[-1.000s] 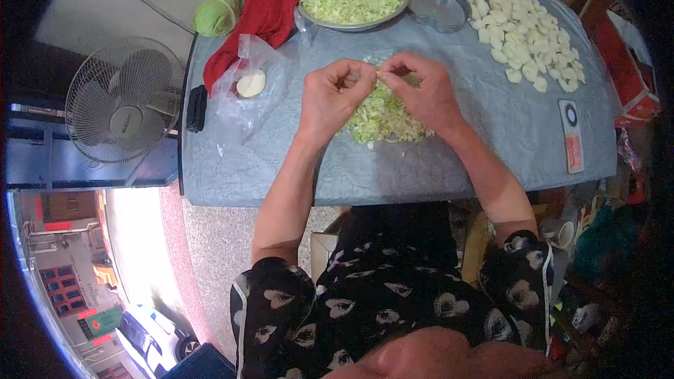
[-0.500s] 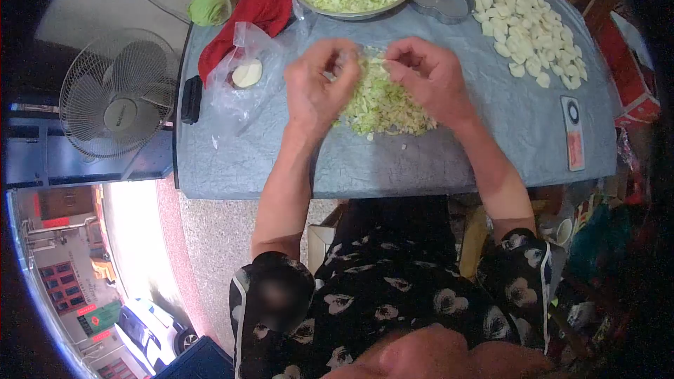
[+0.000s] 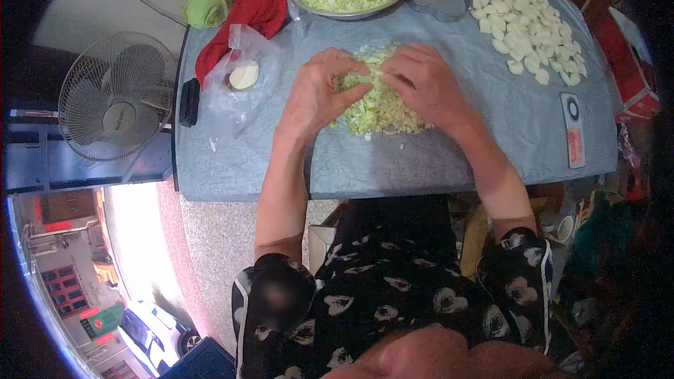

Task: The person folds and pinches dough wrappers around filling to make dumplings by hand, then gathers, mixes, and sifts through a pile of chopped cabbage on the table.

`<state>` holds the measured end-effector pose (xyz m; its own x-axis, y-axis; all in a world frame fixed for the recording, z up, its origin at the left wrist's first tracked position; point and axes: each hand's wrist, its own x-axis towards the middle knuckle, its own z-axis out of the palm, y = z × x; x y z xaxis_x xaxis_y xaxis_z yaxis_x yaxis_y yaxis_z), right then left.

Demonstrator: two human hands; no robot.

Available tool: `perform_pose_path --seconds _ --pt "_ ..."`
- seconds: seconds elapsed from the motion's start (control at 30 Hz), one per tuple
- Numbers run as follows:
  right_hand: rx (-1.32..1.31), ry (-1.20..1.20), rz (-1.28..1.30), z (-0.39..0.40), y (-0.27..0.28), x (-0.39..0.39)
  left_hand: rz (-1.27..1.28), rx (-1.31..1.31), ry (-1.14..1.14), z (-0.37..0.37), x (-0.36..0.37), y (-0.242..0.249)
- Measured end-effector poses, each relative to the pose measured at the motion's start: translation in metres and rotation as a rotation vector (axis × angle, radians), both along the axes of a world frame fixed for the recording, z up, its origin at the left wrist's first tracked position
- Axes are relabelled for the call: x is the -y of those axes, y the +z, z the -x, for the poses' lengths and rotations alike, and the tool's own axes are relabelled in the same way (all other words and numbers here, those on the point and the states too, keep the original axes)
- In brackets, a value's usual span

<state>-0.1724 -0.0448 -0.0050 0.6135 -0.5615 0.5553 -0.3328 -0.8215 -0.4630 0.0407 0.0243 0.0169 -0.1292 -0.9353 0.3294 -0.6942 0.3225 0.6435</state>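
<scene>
A loose pile of chopped cabbage (image 3: 382, 114) lies on the grey-blue table cover in front of me. My left hand (image 3: 324, 88) reaches over its left side, thumb and fingers curved and parted, with bits of green showing in the gap. From the other side my right hand (image 3: 423, 85) bends over the pile, its thumb apart from the fingers and the fingertips down at the cabbage. Neither hand visibly grips anything. The hands face each other across the heap, close but not touching, and cover part of it.
Shredded cabbage fills a metal bowl (image 3: 324, 8) at the back, beside a dark cloud-shaped pan (image 3: 439, 0). Many pale flat pieces (image 3: 523, 24) lie at the back right, above a kitchen scale (image 3: 573, 133). Left are a plastic bag (image 3: 235, 109), red cloth (image 3: 256, 0), cabbage head (image 3: 208, 7) and fan (image 3: 118, 98).
Both hands have come down lower over the pile. Their fingers, earlier bunched near the thumbs, are now more parted. The view has shifted slightly.
</scene>
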Motion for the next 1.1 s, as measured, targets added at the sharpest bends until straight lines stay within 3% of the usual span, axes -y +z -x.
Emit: perform_pose_path --seconds 0.23,0.33,0.43,0.63,0.73,0.93,1.03,1.1 --pt "0.115 -0.128 -0.193 0.008 0.012 0.005 -0.045 0.015 0.222 -0.023 0.002 -0.011" --pt "0.132 -0.094 -0.267 0.009 0.011 0.006 0.026 -0.087 0.222 -0.013 0.003 -0.012" --pt "0.162 -0.076 -0.33 0.006 0.017 0.001 0.158 0.068 0.053 -0.002 0.006 -0.006" --pt "0.154 -0.094 -0.339 0.007 0.015 0.002 0.102 0.143 0.07 -0.005 0.005 -0.011" --pt "0.185 -0.083 -0.376 0.006 0.012 0.002 0.139 0.046 0.115 -0.001 0.006 -0.01" --pt "0.214 -0.001 -0.367 0.002 0.012 0.001 -0.247 -0.686 0.12 0.012 0.003 -0.002" --pt "0.223 -0.027 -0.353 -0.002 0.011 -0.003 -0.271 -0.915 0.064 0.015 0.004 -0.003" --pt "0.235 -0.013 -0.384 -0.004 0.012 -0.008 -0.274 -0.932 0.037 0.016 0.005 -0.008"
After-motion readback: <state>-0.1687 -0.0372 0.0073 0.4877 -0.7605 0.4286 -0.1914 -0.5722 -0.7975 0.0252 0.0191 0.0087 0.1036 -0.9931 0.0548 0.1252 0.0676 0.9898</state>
